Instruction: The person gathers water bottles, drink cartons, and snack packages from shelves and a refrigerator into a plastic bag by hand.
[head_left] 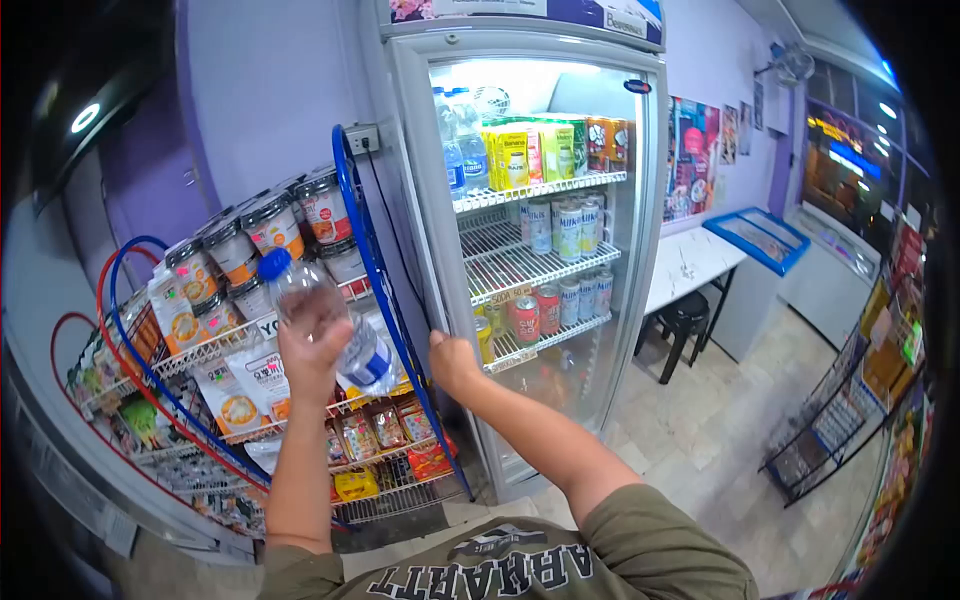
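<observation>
My left hand point(312, 360) is wrapped round a clear plastic water bottle point(368, 362) with a blue cap and a blue label, held tilted in front of the snack rack. At the left edge of the glass-door drinks fridge point(455, 420), my right hand point(456, 366) has its fingers curled on the door's side frame. Behind the glass, more water bottles point(468, 150) stand on the top shelf beside drink cartons point(512, 160). Milkis cans point(572, 232) occupy the middle shelf, and red cans point(525, 320) sit lower down.
A wire rack point(240, 335) with jars point(270, 228) and snack packs stands left of the fridge. To the right are a white counter point(690, 262), a black stool point(684, 318) and a chest freezer point(825, 265). Another wire rack point(835, 425) stands at the far right.
</observation>
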